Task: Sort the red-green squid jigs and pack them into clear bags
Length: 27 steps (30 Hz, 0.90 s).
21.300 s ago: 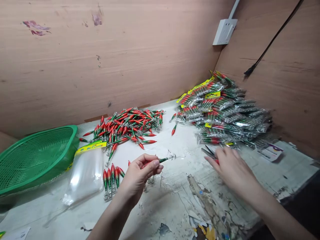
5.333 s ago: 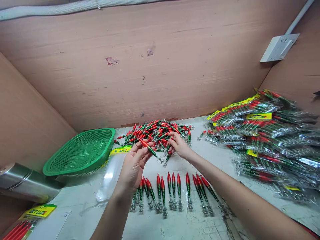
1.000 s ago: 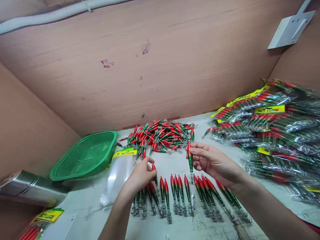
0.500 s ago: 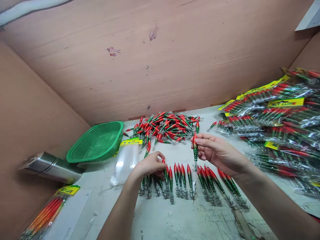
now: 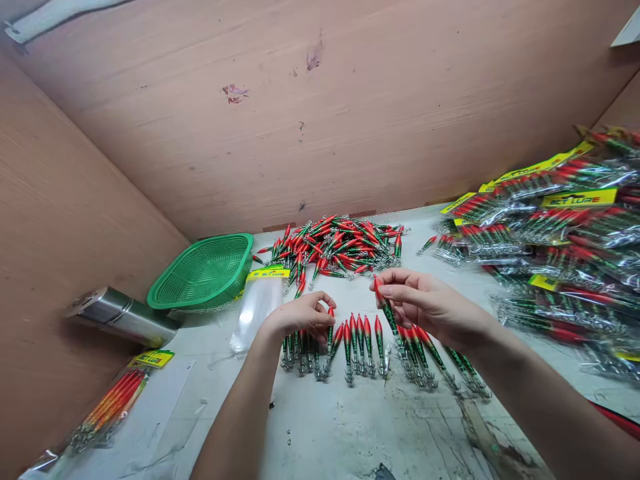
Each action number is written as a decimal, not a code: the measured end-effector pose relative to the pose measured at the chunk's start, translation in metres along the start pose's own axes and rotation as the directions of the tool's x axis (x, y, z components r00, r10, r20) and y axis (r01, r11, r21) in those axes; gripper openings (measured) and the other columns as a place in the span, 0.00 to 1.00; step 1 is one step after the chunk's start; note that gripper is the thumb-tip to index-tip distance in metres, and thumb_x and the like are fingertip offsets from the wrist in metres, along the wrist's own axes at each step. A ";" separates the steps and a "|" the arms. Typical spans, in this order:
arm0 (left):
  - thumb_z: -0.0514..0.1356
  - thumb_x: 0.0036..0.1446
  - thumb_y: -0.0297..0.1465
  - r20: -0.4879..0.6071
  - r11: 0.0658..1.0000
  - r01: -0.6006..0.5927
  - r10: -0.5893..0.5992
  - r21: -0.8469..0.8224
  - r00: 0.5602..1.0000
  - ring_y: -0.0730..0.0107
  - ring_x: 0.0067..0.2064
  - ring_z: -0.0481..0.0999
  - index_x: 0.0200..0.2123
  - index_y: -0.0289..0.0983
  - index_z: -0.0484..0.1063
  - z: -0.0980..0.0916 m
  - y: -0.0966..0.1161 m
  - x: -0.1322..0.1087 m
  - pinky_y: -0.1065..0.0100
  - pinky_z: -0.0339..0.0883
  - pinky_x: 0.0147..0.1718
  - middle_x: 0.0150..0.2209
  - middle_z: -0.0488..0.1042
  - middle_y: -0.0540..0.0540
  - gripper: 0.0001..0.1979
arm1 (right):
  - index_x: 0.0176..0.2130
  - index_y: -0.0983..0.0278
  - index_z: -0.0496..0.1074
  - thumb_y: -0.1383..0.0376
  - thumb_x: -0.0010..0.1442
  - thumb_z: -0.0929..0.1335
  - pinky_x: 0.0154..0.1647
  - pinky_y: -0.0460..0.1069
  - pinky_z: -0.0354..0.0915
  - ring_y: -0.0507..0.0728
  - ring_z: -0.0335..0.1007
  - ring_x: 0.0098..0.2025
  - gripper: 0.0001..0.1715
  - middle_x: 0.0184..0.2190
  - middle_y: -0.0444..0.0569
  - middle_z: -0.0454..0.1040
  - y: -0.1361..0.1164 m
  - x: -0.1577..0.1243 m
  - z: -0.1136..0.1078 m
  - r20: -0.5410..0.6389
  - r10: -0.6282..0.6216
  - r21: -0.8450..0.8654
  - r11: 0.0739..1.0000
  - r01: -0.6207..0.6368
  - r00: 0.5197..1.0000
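As far as the bagged packs go: at your right a big pile (image 5: 530, 237) of clear packs under yellow headers shows the part that looks done; by eye it outweighs what lies loose, so you seem well along.
Row on the table: before you a row of lures (image 5: 369, 339) lies side by side, red ends toward the wall, hooks toward you, set out but in no bag; the left end is partly hidden by your wrist.
Loose heap: by the wall a tangled heap (image 5: 340, 243) lies unsorted, and looks like the larger share left.
Clear bags: a flat stack (image 5: 260, 307) with yellow headers lies just left of your left hand; the top one looks unfilled.
Your right hand: this hand (image 5: 427, 303) pinches one lure by its red end, between thumb and fingers.
Your left hand: this hand (image 5: 300, 317) has finger and thumb closed on the red nose of another lure (image 5: 331, 327) at the row.
Right-hand lure: this lure (image 5: 387, 308) tilts over the row's right part, glossy red nose, dark-flecked green body, silvery hooks; whether they touch the row, you cannot tell.
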<state>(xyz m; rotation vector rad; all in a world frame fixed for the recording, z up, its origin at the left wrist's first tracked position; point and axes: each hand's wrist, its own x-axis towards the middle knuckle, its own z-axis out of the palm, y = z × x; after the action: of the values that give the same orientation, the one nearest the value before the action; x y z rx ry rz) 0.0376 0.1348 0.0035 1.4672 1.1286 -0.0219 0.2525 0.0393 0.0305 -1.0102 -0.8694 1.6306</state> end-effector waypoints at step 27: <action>0.58 0.47 0.25 -0.139 0.971 0.121 -0.093 0.204 0.986 0.71 0.21 0.73 0.38 0.40 0.62 0.005 -0.001 -0.008 0.71 0.69 0.22 0.24 0.67 0.56 0.13 | 0.33 0.64 0.71 0.57 0.44 0.78 0.20 0.43 0.56 0.45 0.57 0.20 0.21 0.23 0.41 0.67 -0.010 -0.006 -0.005 -0.009 -0.066 -0.043 0.997 0.066 0.998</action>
<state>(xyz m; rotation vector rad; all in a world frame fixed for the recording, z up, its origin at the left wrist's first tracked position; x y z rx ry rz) 0.0360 0.1258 0.0058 1.6125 1.3429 -0.1283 0.2618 0.0363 0.0391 -1.0084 -0.9245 1.5560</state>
